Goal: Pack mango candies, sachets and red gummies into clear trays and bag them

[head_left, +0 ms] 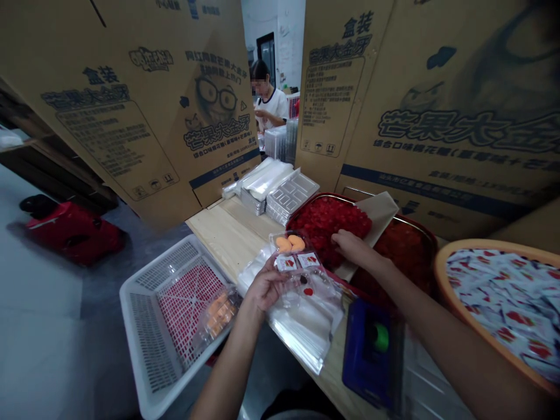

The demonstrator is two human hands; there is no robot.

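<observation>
My left hand point(265, 286) holds up a clear plastic tray point(291, 256) with orange pieces point(291, 244) and small printed sachets point(297, 261) in its compartments. My right hand point(350, 245) reaches over a metal tray of glossy red pieces point(328, 224), its fingers curled at the tray's near edge. Whether those fingers grip a piece is hidden. A loose stack of clear plastic bags point(301, 321) lies on the wooden table point(223, 233) under my left hand.
A white plastic basket point(144, 361) with a filled clear pack stands left of the table. An orange bowl of printed sachets point(446, 274) is at right. Large printed cardboard sheets point(437, 122) rise behind, and a person point(269, 105) works beyond them.
</observation>
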